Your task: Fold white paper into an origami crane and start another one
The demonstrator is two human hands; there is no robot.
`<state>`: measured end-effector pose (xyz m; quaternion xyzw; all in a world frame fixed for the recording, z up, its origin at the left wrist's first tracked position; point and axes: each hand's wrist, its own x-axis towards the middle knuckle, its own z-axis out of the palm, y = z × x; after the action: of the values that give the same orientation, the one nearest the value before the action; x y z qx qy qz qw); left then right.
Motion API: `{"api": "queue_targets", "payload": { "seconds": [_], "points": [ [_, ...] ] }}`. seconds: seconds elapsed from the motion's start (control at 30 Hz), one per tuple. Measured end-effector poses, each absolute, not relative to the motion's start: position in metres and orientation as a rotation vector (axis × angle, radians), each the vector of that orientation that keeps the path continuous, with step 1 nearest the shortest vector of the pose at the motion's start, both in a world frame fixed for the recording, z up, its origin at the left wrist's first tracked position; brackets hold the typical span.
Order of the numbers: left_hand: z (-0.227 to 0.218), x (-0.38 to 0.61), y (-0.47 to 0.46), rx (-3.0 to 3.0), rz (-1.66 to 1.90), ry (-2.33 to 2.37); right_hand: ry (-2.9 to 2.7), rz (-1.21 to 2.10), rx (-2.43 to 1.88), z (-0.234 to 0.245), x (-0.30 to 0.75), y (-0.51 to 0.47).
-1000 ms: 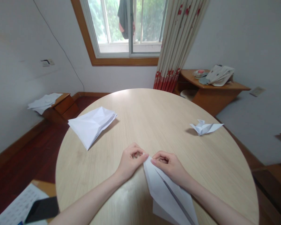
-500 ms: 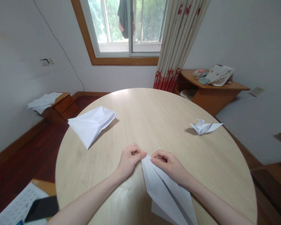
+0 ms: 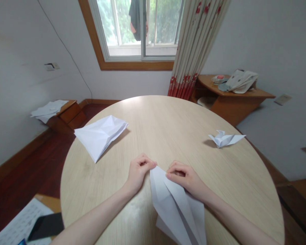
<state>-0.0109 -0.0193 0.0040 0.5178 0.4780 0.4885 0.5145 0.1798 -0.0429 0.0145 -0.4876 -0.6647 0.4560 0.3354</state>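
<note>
I've got the left hand (image 3: 137, 170) and right hand (image 3: 185, 178), fingers curled shut, pinching the tip of the folded paper (image 3: 175, 207) flat on the desk (image 3: 168, 129); I'd press firmly, edges aligned.

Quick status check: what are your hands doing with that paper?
Left hand and right hand pinching folded paper's tip. Paper flat on table. Nothing in the way.

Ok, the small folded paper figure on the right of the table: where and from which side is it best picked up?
Probably by the raised, crumpled middle of the small folded paper figure, coming from above. Its long pointed flap lies flat along the round table toward the right edge and gives little to pinch, while the centre stands up. Both hands are away from it, on another folded sheet.
</note>
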Motion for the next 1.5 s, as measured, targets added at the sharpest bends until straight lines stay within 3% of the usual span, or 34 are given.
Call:
{"api": "queue_targets", "payload": {
  "seconds": [1.0,1.33,1.5],
  "points": [
    [0.005,-0.022,-0.011,1.25,1.306,1.25,-1.591,1.241,-1.329,0.022,0.187,-0.042],
    [0.005,-0.02,-0.019,1.77,1.334,1.358,-1.635,1.201,-1.302,0.019,0.186,-0.041],
    [0.006,-0.019,-0.025,2.176,1.127,1.364,-1.666,1.141,-1.292,0.018,0.185,-0.043]
  ]
}}
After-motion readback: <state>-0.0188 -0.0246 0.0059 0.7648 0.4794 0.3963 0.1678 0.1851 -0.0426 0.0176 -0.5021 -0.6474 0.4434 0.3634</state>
